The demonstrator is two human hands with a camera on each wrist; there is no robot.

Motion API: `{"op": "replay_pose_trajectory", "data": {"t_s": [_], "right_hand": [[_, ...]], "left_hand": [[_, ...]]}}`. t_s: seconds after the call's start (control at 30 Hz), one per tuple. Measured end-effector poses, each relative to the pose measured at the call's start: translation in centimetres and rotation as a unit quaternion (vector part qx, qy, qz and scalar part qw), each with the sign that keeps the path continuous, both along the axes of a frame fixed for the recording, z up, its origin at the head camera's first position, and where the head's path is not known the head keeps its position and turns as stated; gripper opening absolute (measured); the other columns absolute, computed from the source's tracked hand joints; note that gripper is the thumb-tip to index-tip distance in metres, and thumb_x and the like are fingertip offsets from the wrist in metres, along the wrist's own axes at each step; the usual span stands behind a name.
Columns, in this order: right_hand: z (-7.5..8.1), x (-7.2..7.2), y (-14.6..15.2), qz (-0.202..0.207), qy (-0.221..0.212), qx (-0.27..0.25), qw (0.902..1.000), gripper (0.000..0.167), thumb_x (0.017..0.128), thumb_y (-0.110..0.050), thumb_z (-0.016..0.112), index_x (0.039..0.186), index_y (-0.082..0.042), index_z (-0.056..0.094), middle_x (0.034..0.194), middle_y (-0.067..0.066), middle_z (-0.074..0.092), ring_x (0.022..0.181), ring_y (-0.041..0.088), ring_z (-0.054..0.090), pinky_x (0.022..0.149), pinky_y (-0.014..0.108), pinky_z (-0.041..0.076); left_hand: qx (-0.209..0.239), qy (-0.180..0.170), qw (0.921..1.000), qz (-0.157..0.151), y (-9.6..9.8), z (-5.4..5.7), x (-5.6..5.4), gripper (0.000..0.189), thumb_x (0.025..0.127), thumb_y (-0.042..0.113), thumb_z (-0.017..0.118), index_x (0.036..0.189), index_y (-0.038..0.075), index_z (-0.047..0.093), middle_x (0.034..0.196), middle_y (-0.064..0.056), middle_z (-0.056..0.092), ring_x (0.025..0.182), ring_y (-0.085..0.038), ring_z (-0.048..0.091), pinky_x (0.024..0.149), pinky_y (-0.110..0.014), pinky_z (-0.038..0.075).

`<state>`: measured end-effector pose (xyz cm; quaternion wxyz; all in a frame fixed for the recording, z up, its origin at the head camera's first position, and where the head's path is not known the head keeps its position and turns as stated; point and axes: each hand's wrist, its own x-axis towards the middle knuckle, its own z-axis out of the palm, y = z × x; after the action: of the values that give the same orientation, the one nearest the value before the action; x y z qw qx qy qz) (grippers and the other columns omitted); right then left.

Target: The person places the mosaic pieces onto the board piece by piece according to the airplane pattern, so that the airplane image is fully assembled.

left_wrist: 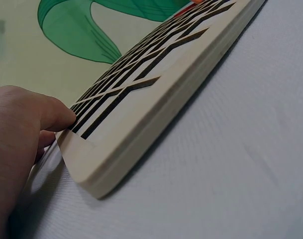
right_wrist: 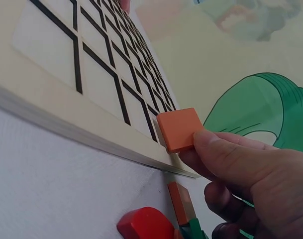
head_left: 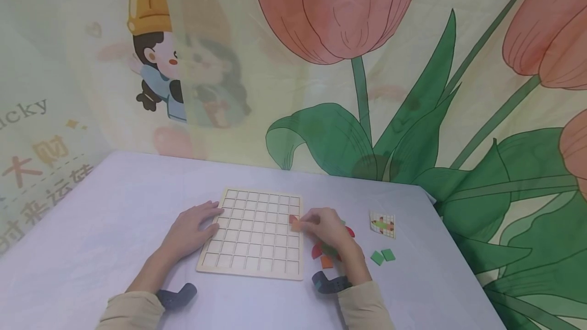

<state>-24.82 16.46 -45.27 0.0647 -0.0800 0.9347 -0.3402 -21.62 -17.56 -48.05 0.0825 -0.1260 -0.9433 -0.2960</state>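
A wooden grid board (head_left: pixel 249 275) lies on the white table. My left hand (head_left: pixel 194 228) rests at its left edge, fingertips and thumb touching the rim; the left wrist view shows the thumb (left_wrist: pixel 59 112) at a corner. Between thumb and fingers, my right hand (head_left: pixel 327 225) pinches an orange square tile (right_wrist: pixel 180 129) over the grid's right edge. Just beyond that tile, a red piece (head_left: pixel 292 218) sits in a right-column cell. Under and beside the right hand is a loose pile with a red rounded piece (right_wrist: pixel 146 224) and another orange square tile (head_left: pixel 326 262), partly hidden by the hand.
Right of the pile lie two green square tiles (head_left: pixel 382 256). Behind them is a small picture card (head_left: pixel 382 224) with a coloured design on a grid. Dark wrist cameras (head_left: pixel 178 297) are strapped to both wrists. A printed curtain (head_left: pixel 220 141) hangs behind the table.
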Motion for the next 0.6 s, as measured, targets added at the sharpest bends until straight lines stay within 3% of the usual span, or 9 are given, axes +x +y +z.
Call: {"op": "replay_pose_trajectory", "data": {"t_s": [0.23,0.6], "right_hand": [[0.44,0.23,-0.39,0.009,-0.012,-0.001,0.9999,0.014,0.078,-0.032,0.077,0.085,-0.021,0.072,0.08,-0.007,0.068,0.074,0.015,0.056,0.061,0.024,0.049],[0.5,0.36,-0.56,0.018,-0.008,0.015,0.9997,0.012,0.08,-0.029,0.075,0.089,-0.022,0.071,0.084,-0.008,0.069,0.079,0.012,0.06,0.07,0.027,0.053]], "left_hand": [[-0.001,0.002,1.0,-0.002,0.0,0.15,0.08,0.04,0.089,0.023,0.058,0.126,0.008,0.06,0.141,-0.012,0.051,0.134,-0.037,0.041,0.108,-0.062,0.028],[-0.002,0.001,1.0,0.003,0.01,-0.13,-0.02,0.04,0.089,0.024,0.058,0.126,0.009,0.06,0.141,-0.012,0.051,0.134,-0.037,0.041,0.109,-0.062,0.029]]}}
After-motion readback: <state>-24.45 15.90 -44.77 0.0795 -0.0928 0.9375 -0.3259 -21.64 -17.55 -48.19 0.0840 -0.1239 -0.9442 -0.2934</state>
